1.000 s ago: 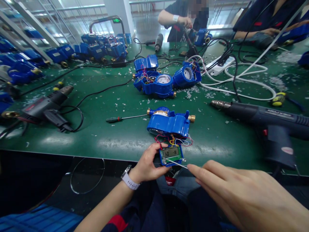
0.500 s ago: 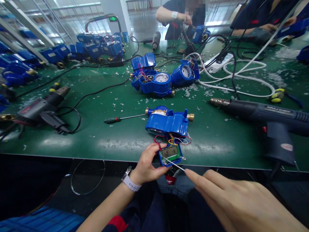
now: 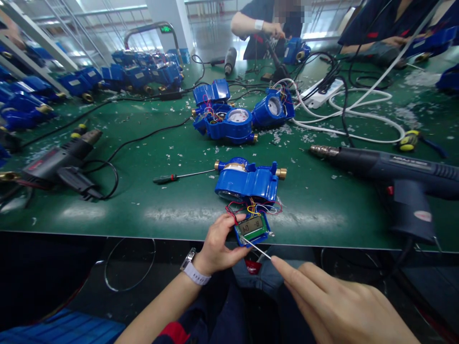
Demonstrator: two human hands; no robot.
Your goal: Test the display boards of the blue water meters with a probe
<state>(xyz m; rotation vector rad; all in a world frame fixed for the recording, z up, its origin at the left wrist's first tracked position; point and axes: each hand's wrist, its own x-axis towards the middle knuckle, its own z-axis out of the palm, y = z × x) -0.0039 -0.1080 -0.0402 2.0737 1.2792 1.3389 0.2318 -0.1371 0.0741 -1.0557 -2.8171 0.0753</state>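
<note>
Display module sits just this side of the blue meter, pinched by the left hand; the right hand clasps a thin metal shaft.

Pale pillar and glossy floor beyond a green tabletop

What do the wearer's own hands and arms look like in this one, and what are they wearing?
The left hand and right hand are both ungloved. On the left wrist is a watch with a silvery case and a pale lilac strap. The left forearm is uncovered; dark navy clothing with a red patch shows beside it. No right sleeve is visible.
</note>
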